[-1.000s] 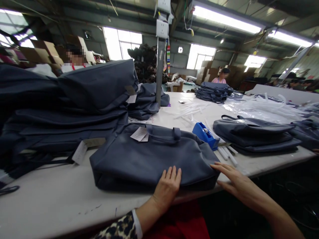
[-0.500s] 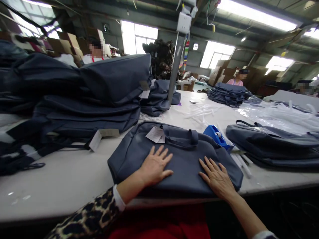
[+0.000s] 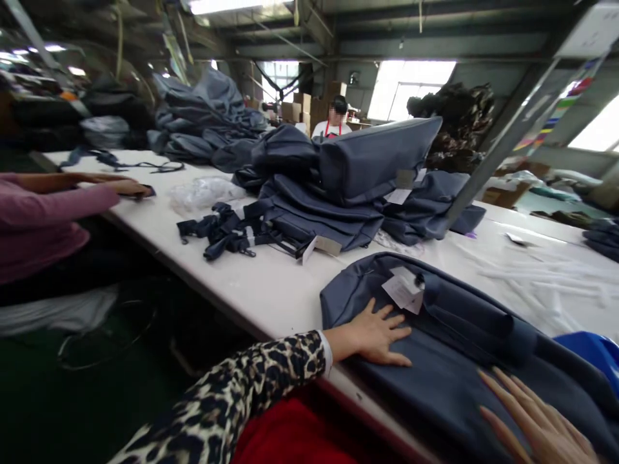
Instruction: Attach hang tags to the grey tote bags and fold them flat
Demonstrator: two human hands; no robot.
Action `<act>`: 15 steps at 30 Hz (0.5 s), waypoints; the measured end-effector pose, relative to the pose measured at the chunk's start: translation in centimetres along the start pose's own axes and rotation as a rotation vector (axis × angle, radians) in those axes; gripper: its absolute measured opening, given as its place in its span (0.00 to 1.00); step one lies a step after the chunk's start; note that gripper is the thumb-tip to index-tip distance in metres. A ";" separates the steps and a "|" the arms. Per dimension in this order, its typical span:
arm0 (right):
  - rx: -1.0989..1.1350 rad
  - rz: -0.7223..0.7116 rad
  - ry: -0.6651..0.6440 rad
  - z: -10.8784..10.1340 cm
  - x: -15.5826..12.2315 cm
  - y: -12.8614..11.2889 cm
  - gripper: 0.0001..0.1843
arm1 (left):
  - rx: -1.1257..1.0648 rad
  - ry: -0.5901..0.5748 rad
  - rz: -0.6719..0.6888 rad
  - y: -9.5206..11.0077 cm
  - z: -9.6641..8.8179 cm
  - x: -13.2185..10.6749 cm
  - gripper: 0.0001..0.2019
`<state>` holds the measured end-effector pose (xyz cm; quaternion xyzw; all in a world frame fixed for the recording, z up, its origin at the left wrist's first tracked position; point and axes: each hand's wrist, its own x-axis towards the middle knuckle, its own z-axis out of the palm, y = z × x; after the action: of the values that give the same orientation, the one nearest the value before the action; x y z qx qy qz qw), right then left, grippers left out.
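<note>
Head view: a slanting metal post (image 3: 493, 148) is rising from the white worktable (image 3: 271, 283).
Navy bag (image 3: 438, 386): it is lying broad face up on the wearer's side of the post, showing white hang tags (image 3: 403, 293).
Long axis: it is running from left of the post to right of it, slanting toward the wearer.
Left hand (image 3: 382, 335): it is resting on the bag's left part, near-left of the post, fingers splaying wide and gripping nothing visible.
Right hand (image 3: 536, 412): blurred, it is extending its fingers over the bag, near-right of the post; I cannot tell whether it is pressing.
Nearer hand: the left is lying closer to the tags, with most of the bag stretching rightward from it.
Bag stack (image 3: 333, 212): it is sitting left of the post.
Clip straps (image 3: 227, 232): they are lying farther left of the post.
Pink-sleeved co-worker (image 3: 53, 212): this person is working far left of the post.
</note>
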<state>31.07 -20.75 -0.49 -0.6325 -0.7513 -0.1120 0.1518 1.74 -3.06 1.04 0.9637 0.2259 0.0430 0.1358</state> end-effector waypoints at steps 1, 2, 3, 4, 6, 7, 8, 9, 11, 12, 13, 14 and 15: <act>-0.008 -0.077 -0.027 0.7 1.8 -1.8 0.34 | -0.003 0.002 0.000 -0.1 0.1 0.0 0.39; -0.031 -0.164 -0.054 1.6 3.3 -3.7 0.36 | 0.002 0.008 0.001 -0.1 0.2 0.0 0.37; -0.044 -0.251 -0.077 2.7 4.4 -5.5 0.38 | 0.015 0.017 0.002 -0.2 0.4 -0.1 0.36; -0.047 -0.324 -0.076 3.8 5.2 -7.1 0.41 | 0.035 0.029 0.005 -0.4 0.5 -0.2 0.34; -0.053 -0.367 -0.061 5.7 5.7 -9.3 0.43 | 0.086 0.048 0.029 -0.9 0.5 -0.6 0.31; -0.058 -0.362 -0.062 6.3 5.5 -9.8 0.44 | 0.109 0.055 0.050 -1.2 0.4 -0.8 0.30; -0.064 -0.347 -0.072 6.7 5.3 -10.0 0.43 | 0.125 0.062 0.075 -1.5 0.3 -1.1 0.30; -0.070 -0.337 -0.090 6.8 5.0 -10.0 0.43 | 0.138 0.072 0.098 -1.9 0.1 -1.4 0.30; -0.069 -0.328 -0.126 6.6 4.6 -9.8 0.42 | 0.162 0.105 0.121 -2.6 -0.4 -2.2 0.29; -0.064 -0.322 -0.141 6.4 4.5 -9.7 0.42 | 0.178 0.137 0.116 -2.9 -0.7 -2.6 0.29; -0.055 -0.311 -0.153 6.2 4.5 -9.7 0.42 | 0.198 0.177 0.103 -3.0 -0.9 -3.2 0.29; -0.044 -0.299 -0.165 6.0 4.5 -9.8 0.41 | 0.218 0.219 0.095 -3.0 -1.1 -3.8 0.28; -0.031 -0.286 -0.177 5.9 4.6 -9.8 0.41 | 0.233 0.255 0.103 -2.9 -1.2 -4.5 0.26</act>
<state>20.16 -16.12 -4.00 -0.5289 -0.8422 -0.0879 0.0579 -3.67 -2.31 1.29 0.9699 0.1950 0.1454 -0.0089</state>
